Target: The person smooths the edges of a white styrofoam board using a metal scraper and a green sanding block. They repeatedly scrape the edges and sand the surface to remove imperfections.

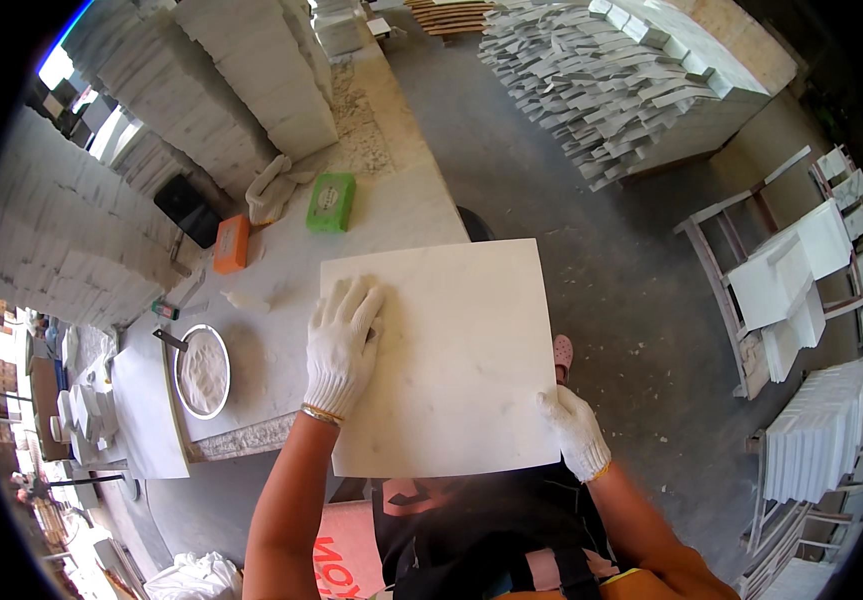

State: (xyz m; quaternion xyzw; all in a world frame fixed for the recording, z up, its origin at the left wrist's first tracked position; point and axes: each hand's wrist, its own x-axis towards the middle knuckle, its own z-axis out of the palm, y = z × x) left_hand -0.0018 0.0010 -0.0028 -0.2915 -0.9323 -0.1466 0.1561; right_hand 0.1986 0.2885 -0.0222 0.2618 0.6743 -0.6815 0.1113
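A square white marble tile [451, 370] with faint grey marks lies partly over the workbench and juts past its edge toward my body. My left hand [344, 335], in a white knitted glove, rests flat on the tile's left part with its fingers stretched out. At the tile's lower right edge, my gloved right hand [573, 430] grips the side; its fingers are partly hidden underneath. Left of the tile, a metal-rimmed bowl [223, 400] of white powder holds a dark-handled scraper [171, 339].
On the bench [391, 225] are a green box [331, 202], an orange box [232, 244], a black phone-like device [188, 211] and a crumpled glove [271, 188]. Tall slab stacks [71, 225] stand at left. Across the floor are a pile of stone strips [591, 90] and racks of tiles [791, 270].
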